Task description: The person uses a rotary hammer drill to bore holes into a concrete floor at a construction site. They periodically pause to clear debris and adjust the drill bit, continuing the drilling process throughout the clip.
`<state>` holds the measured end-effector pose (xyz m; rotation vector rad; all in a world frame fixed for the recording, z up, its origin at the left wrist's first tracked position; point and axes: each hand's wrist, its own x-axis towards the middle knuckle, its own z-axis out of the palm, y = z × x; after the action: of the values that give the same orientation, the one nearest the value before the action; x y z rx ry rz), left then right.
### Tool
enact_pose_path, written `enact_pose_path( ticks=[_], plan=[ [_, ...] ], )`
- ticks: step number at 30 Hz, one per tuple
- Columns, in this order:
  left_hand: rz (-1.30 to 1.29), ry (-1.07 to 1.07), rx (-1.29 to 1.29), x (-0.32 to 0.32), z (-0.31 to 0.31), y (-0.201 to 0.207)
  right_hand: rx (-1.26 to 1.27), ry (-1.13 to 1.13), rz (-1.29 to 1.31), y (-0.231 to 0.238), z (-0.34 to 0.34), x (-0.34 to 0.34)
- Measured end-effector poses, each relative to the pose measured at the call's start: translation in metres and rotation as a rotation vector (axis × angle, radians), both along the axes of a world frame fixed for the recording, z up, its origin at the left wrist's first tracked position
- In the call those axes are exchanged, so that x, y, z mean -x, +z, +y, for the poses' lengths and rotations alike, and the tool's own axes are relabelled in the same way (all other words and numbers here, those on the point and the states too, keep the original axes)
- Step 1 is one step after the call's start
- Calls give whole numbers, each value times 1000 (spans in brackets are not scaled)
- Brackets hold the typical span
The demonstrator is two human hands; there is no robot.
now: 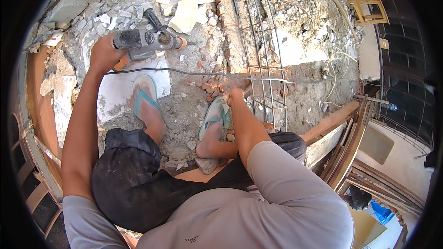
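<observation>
The left hand (pixel 102 51) has its fingers wrapped tight around the back grip of a grey power drill (pixel 145 41). The drill lies level and sticks out to the right of those fingers, with its orange tip (pixel 181 43) at the far end and a black side handle (pixel 153 19) poking up past the fingers. A thin grey cord (pixel 198 74) runs away to the right just below the drill. The right hand (pixel 234 97) is down low by the right foot, and its fingers are curled in close; they seem to pinch something small, but I cannot tell what it is. Just left of those fingers is a blue-green flip-flop (pixel 213 116). Another flip-flop (pixel 144 96) sits below the drill on a white tile (pixel 115 93). Right beside the right fingers stands a cage of rusty metal bars (pixel 263 55). Broken grey rubble (pixel 184 110) covers the floor all around both hands.
</observation>
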<state>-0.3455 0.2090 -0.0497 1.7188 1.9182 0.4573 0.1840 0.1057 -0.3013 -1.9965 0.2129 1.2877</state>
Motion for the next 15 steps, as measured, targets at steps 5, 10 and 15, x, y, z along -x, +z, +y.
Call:
enact_pose_path(
  ticks=[5, 10, 15],
  plan=[
    [83, -15, 5, 1, 1, -2, 211, 516, -295, 24, -33, 0],
    [37, 6, 11, -5, 0, 5, 74, 522, -224, 44, -81, 2],
    [38, 14, 77, -3, -1, 7, 79, 401, -152, 15, -36, -14]
  ],
)
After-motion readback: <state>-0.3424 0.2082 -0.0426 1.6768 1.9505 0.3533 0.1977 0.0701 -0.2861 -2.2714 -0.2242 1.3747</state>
